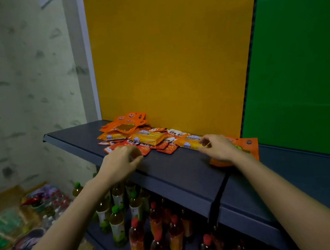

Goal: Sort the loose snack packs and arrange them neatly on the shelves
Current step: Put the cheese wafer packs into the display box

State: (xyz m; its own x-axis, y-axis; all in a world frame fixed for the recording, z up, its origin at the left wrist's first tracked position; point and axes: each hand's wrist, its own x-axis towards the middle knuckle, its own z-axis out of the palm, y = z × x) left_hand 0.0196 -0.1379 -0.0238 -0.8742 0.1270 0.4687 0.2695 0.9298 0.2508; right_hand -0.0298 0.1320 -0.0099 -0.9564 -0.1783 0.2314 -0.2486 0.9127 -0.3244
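Note:
A loose heap of snack packs lies on the dark blue shelf (175, 167) against the yellow back panel. Orange packs (126, 123) are stacked at the back left, a yellow pack (149, 138) sits in the middle, and small red packs (167, 149) are spread along the front. My left hand (122, 163) rests at the heap's front left edge, fingers curled on a small red pack (145, 150). My right hand (216, 147) pinches the end of another yellow pack (188, 141). A large orange pack (247, 148) lies partly under my right hand.
Below the shelf, a lower shelf holds several bottles with green caps (116, 220) and red caps (158, 240). A green panel (296, 66) stands to the right. Bagged goods and bottles (38, 202) lie on the floor at the left, by a pale wall.

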